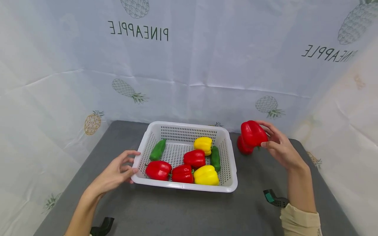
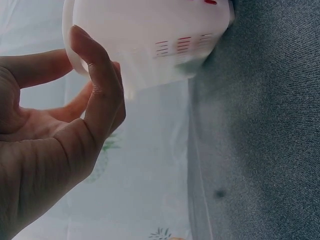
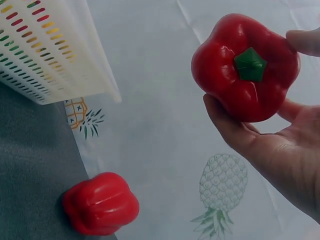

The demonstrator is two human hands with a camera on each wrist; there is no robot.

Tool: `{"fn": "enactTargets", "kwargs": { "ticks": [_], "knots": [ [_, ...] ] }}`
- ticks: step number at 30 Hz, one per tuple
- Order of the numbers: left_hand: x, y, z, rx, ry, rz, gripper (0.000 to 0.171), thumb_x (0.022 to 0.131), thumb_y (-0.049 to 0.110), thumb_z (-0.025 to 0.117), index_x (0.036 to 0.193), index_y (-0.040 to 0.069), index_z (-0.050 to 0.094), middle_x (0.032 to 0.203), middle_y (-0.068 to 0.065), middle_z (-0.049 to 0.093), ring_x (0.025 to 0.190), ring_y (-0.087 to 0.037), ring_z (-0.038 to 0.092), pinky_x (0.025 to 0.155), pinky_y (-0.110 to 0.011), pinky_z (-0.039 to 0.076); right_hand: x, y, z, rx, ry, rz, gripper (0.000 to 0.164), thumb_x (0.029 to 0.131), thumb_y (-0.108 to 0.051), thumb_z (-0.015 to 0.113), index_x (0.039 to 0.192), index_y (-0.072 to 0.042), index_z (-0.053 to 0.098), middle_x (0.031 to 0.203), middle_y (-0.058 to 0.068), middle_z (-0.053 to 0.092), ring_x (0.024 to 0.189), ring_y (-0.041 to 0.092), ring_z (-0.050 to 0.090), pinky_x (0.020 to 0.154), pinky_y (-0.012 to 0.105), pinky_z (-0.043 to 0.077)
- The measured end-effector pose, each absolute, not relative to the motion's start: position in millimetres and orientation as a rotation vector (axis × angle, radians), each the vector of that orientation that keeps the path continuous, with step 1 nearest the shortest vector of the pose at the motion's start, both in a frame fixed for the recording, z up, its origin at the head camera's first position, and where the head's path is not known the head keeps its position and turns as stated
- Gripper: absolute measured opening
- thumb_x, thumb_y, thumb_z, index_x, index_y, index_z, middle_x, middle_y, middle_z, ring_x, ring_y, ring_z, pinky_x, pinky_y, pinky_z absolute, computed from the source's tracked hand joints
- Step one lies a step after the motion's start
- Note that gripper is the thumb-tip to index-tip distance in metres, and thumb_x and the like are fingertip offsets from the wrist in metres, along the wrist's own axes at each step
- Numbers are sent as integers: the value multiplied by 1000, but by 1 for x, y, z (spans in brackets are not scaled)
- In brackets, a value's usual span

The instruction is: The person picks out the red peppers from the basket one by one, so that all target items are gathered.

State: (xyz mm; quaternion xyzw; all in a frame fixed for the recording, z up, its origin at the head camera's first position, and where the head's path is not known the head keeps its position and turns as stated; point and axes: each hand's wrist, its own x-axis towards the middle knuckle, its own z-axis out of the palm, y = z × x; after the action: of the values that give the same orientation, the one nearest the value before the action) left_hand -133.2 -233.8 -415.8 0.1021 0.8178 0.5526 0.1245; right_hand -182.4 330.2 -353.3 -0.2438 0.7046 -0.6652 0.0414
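Note:
My right hand (image 1: 280,147) holds a red bell pepper (image 1: 253,132) in the air to the right of a white plastic basket (image 1: 231,147). Its green stem (image 3: 251,65) faces the camera in the right wrist view. A second red bell pepper (image 3: 101,204) lies on the table, partly hidden behind the held one in the head view. At the basket's left end, my left hand (image 1: 118,170) pinches the rim (image 2: 68,35) between thumb and fingers. Inside the basket are red bell peppers (image 1: 158,170), yellow bell peppers (image 1: 206,175) and long green peppers (image 1: 157,149).
The basket stands on a dark grey table (image 1: 189,213). White cloth printed with pineapples (image 1: 189,59) hangs behind and at both sides. Each wrist wears a black device (image 1: 276,199).

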Motion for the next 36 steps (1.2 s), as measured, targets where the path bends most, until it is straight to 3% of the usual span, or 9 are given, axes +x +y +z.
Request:
{"fn": "enactTargets", "kwargs": {
  "ticks": [4,10,22,36],
  "knots": [
    [-132,-234,-417,305,2379,1619,67,100,3,71,158,0,37,138,-33,57,93,-19,72,69,-37,65,-184,336,-358,-725,2149,-2059,71,97,13,46,163,-10,38,156,1,53,129,15,62,96,27,63],
    [-131,-235,-418,294,2391,1614,67,100,3,72,158,0,37,136,-33,57,92,-19,72,68,-36,64,-186,344,-363,-689,2100,-2131,61,104,9,40,163,-8,40,151,3,56,127,15,61,96,26,63],
    [-131,-234,-417,295,2389,1616,68,101,3,71,159,1,37,137,-32,56,92,-21,71,68,-35,64,-191,360,-372,-620,2025,-2226,52,109,2,36,160,-9,44,144,2,60,121,16,62,94,36,65],
    [-132,-232,-415,318,2386,1621,66,101,2,70,158,0,37,137,-33,56,89,-18,71,68,-34,64,-197,383,-377,-418,2057,-2302,42,111,-3,41,151,-15,48,138,-3,62,115,12,64,88,30,64]
  ]
}}
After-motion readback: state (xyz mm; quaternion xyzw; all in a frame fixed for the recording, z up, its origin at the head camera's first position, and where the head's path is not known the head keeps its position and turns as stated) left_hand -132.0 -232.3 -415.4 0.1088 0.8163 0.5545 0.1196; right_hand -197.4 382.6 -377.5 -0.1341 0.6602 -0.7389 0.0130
